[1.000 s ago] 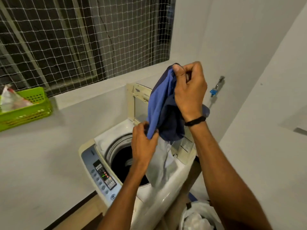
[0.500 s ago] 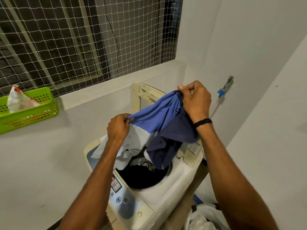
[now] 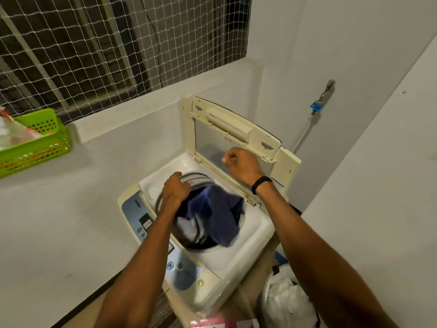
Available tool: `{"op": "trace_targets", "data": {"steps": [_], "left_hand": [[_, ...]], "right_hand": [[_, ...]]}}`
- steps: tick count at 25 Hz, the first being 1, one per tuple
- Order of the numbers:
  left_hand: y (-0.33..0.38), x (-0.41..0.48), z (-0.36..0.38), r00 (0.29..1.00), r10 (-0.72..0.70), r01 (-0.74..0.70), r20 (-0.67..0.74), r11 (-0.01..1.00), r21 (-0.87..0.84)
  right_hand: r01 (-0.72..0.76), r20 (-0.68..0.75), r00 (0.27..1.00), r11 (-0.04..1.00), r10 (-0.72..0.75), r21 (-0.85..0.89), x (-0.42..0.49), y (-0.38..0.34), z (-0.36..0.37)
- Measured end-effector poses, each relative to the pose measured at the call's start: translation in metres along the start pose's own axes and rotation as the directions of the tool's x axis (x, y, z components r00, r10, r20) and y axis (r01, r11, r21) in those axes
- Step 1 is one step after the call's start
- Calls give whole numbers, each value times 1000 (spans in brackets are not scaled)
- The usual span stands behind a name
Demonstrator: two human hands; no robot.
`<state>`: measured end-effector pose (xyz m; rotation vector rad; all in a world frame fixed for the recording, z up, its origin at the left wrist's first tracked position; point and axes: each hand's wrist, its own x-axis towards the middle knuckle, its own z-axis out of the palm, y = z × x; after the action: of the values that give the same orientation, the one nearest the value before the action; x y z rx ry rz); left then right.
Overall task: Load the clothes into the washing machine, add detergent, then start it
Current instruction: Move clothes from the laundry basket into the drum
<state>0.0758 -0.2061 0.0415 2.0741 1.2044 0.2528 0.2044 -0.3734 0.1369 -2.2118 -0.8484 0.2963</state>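
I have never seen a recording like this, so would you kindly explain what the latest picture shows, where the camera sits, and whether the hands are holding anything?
There is no robot here. A person wears a wide-angle camera on the head, so you look down at their own two hands. Below them is a top-loading washing machine with its lid raised. A blue garment is in the drum, next to a white cloth. The left hand hovers at the drum's rim with relaxed fingers. The right hand is curled in front of the lid. Neither holds anything. A green basket stands on the ledge at left, a white bag sits beside the machine at lower right, and a tap is mounted at upper right.
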Motion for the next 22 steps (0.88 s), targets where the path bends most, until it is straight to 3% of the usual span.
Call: {"op": "trace_targets", "data": {"steps": [7,10,13,15,17,19,22], "left_hand": [[7,-56,46,996,75,-80,-41,986,-146],[25,-100,78,986,147,-161,-77,958,-239],[44,-142,125,961,272,-276,-45,937,-213],[51,-166,160,936,333,-312,115,935,-169],[49,-181,203,867,349,-334,356,937,-103],[37,-190,251,782,244,-305,574,952,11],[-1,-199,340,703,61,-258,709,950,174]], "right_hand": [[-95,90,992,993,88,72,-30,67,-1],[-205,126,974,972,190,118,-61,119,2],[-390,158,918,900,364,195,-105,187,-6],[-513,151,857,841,492,173,-139,241,-15],[-627,144,778,768,612,125,-172,305,-19],[-730,142,682,681,718,62,-206,373,-14],[-859,188,506,512,842,19,-258,483,29]]}}
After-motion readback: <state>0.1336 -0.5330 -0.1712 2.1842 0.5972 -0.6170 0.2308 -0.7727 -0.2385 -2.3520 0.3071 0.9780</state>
